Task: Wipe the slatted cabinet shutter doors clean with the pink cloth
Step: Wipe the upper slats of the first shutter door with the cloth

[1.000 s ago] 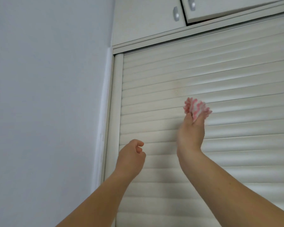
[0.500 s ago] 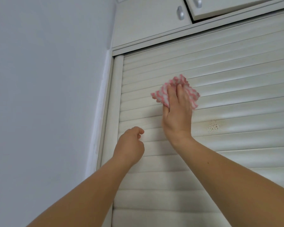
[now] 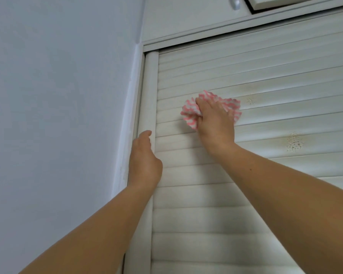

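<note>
A person's two bare arms reach up toward a white slatted shutter door (image 3: pixel 265 184) set beside a pale blue-grey wall (image 3: pixel 57 95). The right hand (image 3: pixel 216 123) presses a crumpled pink cloth (image 3: pixel 190 113) with white wavy stripes against the upper slats, its fingers curled into the fabric and gripping it. The left hand (image 3: pixel 144 161) rests against the rounded upright frame (image 3: pixel 149 91) at the shutter's left edge, fingers loosely curled and holding nothing. Two patches of dark speckled stain (image 3: pixel 294 144) mark the slats to the right of the cloth. Above, a cupboard door carries a silver knob (image 3: pixel 235 2).
</note>
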`<control>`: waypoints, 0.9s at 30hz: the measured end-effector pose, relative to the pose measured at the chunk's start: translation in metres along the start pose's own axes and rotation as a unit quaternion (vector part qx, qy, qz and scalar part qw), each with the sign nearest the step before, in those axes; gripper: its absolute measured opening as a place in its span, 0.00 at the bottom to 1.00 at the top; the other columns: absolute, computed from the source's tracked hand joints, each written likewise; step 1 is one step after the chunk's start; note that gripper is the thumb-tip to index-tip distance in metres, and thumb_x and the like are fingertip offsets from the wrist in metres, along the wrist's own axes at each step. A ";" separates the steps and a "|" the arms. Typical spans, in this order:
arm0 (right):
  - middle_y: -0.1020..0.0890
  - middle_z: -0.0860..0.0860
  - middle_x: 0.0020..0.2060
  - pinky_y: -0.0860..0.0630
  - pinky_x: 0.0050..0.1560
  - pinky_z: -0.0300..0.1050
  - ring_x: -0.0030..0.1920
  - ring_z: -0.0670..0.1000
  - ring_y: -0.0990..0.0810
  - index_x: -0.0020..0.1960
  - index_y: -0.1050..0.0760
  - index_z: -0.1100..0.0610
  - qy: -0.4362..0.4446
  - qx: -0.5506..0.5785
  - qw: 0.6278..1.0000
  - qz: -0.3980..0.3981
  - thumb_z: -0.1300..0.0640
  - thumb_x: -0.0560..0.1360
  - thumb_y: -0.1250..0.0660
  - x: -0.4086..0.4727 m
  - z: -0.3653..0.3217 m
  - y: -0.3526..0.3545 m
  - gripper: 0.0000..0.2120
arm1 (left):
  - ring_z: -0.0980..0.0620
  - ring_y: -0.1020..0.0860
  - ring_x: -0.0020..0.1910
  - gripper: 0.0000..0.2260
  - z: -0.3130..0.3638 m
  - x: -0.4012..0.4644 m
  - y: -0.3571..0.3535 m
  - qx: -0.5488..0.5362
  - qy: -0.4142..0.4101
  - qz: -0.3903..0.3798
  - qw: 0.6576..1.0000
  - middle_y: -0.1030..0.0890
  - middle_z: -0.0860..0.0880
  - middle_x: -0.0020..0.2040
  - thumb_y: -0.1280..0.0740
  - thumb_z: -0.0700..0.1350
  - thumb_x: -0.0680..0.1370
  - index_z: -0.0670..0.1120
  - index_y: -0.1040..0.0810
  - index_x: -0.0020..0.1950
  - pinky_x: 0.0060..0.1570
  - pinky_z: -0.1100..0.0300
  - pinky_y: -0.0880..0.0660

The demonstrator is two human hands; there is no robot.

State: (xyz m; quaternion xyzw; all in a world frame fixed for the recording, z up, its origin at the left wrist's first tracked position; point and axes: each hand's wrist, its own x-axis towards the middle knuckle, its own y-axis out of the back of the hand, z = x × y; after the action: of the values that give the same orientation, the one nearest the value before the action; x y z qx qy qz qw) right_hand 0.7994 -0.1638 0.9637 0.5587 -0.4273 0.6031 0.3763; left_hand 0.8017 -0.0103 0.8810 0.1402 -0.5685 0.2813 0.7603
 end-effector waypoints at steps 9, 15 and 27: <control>0.54 0.52 0.78 0.68 0.71 0.63 0.76 0.55 0.62 0.74 0.43 0.43 0.132 -0.124 0.968 -0.173 0.41 0.80 0.55 -0.044 -0.048 -0.029 0.24 | 0.60 0.29 0.58 0.33 -0.011 -0.004 0.003 -0.105 -0.002 0.022 0.994 0.32 0.47 0.66 0.48 0.25 0.71 0.48 0.41 0.73 0.49 0.72 0.34; 0.47 0.44 0.77 0.64 0.72 0.56 0.77 0.48 0.55 0.75 0.44 0.44 0.216 -0.169 0.942 -0.195 0.43 0.78 0.65 -0.068 -0.034 -0.012 0.29 | 0.55 0.29 0.63 0.33 -0.011 -0.005 0.003 -0.104 -0.006 0.017 0.994 0.32 0.45 0.67 0.48 0.24 0.70 0.46 0.41 0.72 0.56 0.65 0.33; 0.40 0.50 0.75 0.56 0.74 0.52 0.75 0.52 0.43 0.76 0.49 0.49 -0.026 -0.118 0.988 -0.094 0.61 0.76 0.45 -0.061 0.019 0.035 0.31 | 0.54 0.32 0.57 0.32 -0.005 -0.007 0.002 0.052 -0.064 -0.064 0.995 0.38 0.50 0.70 0.48 0.26 0.72 0.49 0.42 0.73 0.53 0.63 0.35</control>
State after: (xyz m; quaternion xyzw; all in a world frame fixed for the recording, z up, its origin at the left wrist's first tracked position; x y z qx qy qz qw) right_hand 0.7789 -0.1920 0.9002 0.5633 -0.4505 0.4956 0.4839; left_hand 0.8032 -0.0076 0.8728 0.2333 -0.5905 0.2515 0.7305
